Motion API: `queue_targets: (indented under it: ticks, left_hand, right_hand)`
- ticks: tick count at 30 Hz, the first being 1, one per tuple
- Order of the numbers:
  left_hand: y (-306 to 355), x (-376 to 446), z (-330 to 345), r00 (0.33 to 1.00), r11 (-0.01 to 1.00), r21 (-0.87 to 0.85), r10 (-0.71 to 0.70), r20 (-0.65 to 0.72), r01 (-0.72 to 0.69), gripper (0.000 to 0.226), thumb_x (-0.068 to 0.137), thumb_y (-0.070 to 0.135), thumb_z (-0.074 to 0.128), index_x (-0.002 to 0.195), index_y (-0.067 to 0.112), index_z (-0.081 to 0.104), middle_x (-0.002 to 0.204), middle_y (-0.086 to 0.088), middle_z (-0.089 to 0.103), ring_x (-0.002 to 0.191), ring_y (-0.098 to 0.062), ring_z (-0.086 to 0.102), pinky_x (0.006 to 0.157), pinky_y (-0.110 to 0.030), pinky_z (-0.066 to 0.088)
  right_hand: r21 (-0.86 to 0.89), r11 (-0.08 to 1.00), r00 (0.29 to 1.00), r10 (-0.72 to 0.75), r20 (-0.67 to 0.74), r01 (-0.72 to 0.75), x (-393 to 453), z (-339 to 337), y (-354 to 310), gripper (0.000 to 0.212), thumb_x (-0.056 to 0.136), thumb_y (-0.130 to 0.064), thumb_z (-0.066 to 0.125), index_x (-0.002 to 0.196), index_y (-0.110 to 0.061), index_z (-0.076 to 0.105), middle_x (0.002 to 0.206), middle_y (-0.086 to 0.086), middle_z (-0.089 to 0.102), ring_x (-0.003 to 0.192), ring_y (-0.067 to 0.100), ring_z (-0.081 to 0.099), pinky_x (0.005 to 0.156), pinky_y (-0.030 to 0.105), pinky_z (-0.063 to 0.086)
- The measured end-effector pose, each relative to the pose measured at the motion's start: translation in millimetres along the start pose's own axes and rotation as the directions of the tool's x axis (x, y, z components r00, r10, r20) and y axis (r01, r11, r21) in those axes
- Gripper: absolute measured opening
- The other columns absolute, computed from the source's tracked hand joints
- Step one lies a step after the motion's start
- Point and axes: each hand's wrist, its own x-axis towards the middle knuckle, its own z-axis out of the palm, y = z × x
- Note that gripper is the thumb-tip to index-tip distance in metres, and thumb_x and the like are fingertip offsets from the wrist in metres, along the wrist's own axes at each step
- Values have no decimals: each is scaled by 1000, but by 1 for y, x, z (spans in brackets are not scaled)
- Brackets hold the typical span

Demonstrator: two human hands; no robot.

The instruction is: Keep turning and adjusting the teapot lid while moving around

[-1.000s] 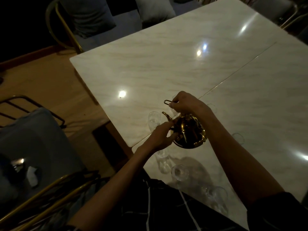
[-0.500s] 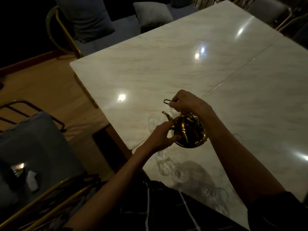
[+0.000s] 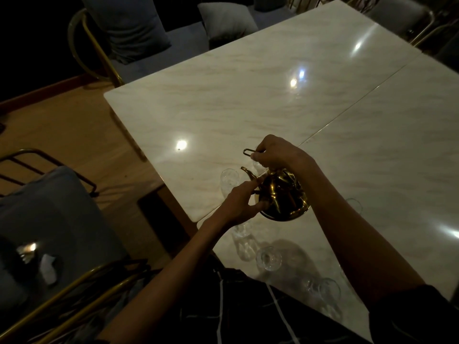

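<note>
A brass teapot (image 3: 283,194) is held tilted above the near edge of the pale marble table (image 3: 248,95), its curved spout (image 3: 247,171) pointing away and to the left. The right hand (image 3: 275,153) is curled over the top of the teapot, gripping its handle; most of the handle is hidden under the fingers, and only a thin wire loop (image 3: 248,152) sticks out past them. The left hand (image 3: 239,203) touches the teapot's left side just below the spout, thumb and fingers loosely bent against the metal, though the dim light makes it hard to say how firmly they hold. Just beside the spout stands a tall clear glass (image 3: 229,180), its lower part covered by the left hand. Below the teapot, nearer the person, more glasses (image 3: 268,259) stand on the table, faint and partly lost in shadow. Left of the teapot, off the table, a grey cushioned chair (image 3: 49,219) carries small objects too dark to identify.
</note>
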Motion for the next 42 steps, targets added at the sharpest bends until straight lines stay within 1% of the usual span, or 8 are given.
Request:
queue_targets:
  ticks: [13,16,23,28,30,35,40,42]
  left_hand:
    - [-1,-2,1,1000,1000,-29,-4,-13,3,70,90,29,68,150,31,33,136,-7,58,122,-21,57,99,-45,52]
    - [-1,-2,1,1000,1000,-29,-12,-8,12,72,90,30,68,151,32,31,137,-7,57,123,-20,57,99,-44,52]
    - [-2,-3,1,1000,999,-34,-13,-7,12,73,90,28,68,152,31,30,137,-8,57,122,-21,57,99,-43,52]
    - [-1,-5,1,1000,1000,-29,-4,-8,4,70,90,28,68,150,33,31,136,-7,58,121,-21,58,98,-44,52]
    - [-1,-5,1,1000,999,-33,-7,-4,7,71,90,28,68,150,32,31,136,-7,58,122,-22,57,98,-44,52]
    - [-2,-6,1,1000,999,-35,-5,-7,5,71,90,27,69,151,31,32,134,-7,59,120,-21,58,98,-40,52]
    - [-2,-5,0,1000,999,-38,14,-16,-14,70,90,25,68,151,27,33,133,-8,60,119,-22,58,97,-39,52]
    - [-2,-5,0,1000,999,-40,9,-15,-10,68,91,25,68,150,28,35,133,-8,60,119,-22,58,97,-40,52]
  right_hand:
    - [-1,1000,1000,-13,10,13,0,2,0,31,96,-23,56,110,1,72,95,18,73,89,30,71,75,35,56]
    - [-12,1000,1000,-11,3,11,-1,2,-1,31,96,-24,57,111,-1,72,97,16,73,87,28,71,71,32,54]
    - [-7,1000,1000,-12,4,12,0,3,-1,31,96,-23,56,111,1,71,96,18,73,88,29,71,75,35,55]
    - [-26,1000,1000,-7,2,7,3,6,0,32,96,-25,57,110,-1,73,103,15,73,87,27,70,67,29,51]
    - [-16,1000,1000,-6,1,6,4,7,1,31,96,-25,57,109,-1,73,106,15,73,90,27,70,71,31,53]
    - [-10,1000,1000,0,14,0,5,8,2,32,95,-25,57,107,0,73,95,17,73,87,30,72,73,35,56]
    - [-9,1000,1000,7,20,-7,7,9,2,31,95,-25,57,108,-1,72,99,16,73,88,30,71,64,29,52]
    - [-11,1000,1000,10,21,-10,9,9,2,32,95,-26,58,108,-1,72,98,15,73,88,29,71,68,31,54]
